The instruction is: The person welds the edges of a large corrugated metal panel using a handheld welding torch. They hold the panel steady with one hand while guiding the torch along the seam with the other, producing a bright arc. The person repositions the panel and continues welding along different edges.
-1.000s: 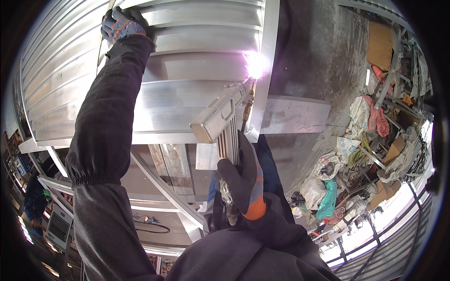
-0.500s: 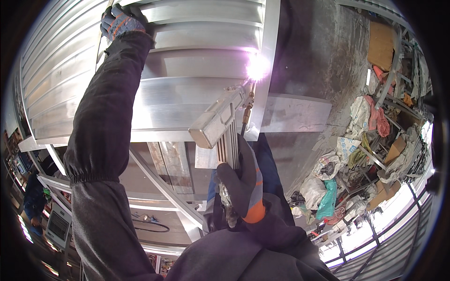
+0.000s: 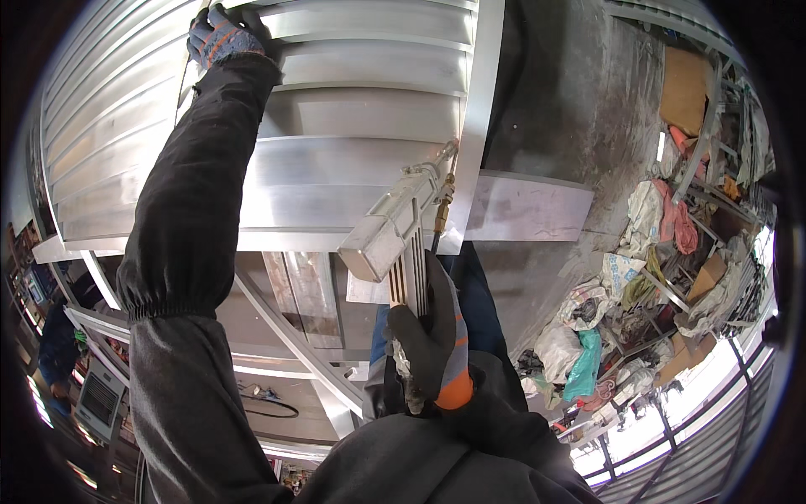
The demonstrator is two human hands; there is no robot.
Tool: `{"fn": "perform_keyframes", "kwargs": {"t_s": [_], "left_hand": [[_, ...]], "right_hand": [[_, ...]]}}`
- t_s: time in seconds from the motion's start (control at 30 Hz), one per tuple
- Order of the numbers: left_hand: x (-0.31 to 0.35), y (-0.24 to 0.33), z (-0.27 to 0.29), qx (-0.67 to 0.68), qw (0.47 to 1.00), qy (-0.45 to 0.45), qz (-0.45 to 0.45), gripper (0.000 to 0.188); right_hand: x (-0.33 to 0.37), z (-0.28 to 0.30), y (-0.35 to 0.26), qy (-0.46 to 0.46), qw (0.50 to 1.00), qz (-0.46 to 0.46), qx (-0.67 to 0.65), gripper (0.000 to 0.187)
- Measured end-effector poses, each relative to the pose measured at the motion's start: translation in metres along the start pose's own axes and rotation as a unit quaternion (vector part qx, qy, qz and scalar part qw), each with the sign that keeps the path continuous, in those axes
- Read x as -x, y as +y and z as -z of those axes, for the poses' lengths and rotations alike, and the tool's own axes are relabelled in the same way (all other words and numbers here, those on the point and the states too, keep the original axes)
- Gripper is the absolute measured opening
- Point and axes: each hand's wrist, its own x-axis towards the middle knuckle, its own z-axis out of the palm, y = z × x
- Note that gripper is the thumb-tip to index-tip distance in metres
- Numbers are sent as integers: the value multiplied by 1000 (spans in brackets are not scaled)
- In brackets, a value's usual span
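Note:
My right hand [image 3: 430, 336], in a grey and orange work glove, is wrapped round the ribbed grip of a silver welding gun [image 3: 382, 239]. The gun's tip rests at or just above the corner between a slat and the right side rail [image 3: 477, 126] of a louvered metal panel [image 3: 353, 168]; no flash shows there. A brass fitting [image 3: 443, 206] with a thin dark line runs along the gun's right side. At the panel's far left, my gloved left hand [image 3: 227, 38] is closed over an upright edge between the slats. Its fingertips are partly hidden.
A flat metal plate [image 3: 533, 206] juts out right beneath the panel. Metal struts [image 3: 294, 336] stand under its near edge. To the right lie plastic sacks [image 3: 558, 353], cardboard [image 3: 682, 88] and scrap. Another person [image 3: 59, 349] in dark clothes is at the far left.
The bright pinkish-white flash at the gun's tip has gone out. The tip now shows plainly at the rail. Both hands keep nearly the same places and grips.

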Motion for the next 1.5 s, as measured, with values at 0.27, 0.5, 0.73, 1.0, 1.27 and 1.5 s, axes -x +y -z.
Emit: {"fn": "perform_keyframes", "kwargs": {"t_s": [0.27, 0.5, 0.73, 1.0, 1.27, 1.5], "left_hand": [[45, -28, 84, 202, 972, -71, -93, 57], [162, -36, 246, 244, 950, -186, 52, 38], [121, 80, 440, 684, 657, -236, 211, 39], [49, 166, 581, 827, 527, -195, 25, 37], [62, 198, 667, 792, 593, -141, 26, 35], [80, 199, 703, 754, 650, -71, 64, 33]], "right_hand": [[13, 13, 3, -99, 994, -2, 46, 70], [-6, 16, 10, -109, 994, 1, 29, 68], [-5, 44, -51, -83, 995, -45, 28, 47], [9, 95, -111, -59, 997, 29, -31, 15], [-7, 132, -126, -83, 993, 87, -8, 39], [-8, 130, -120, -115, 991, 67, -17, 39]]}}
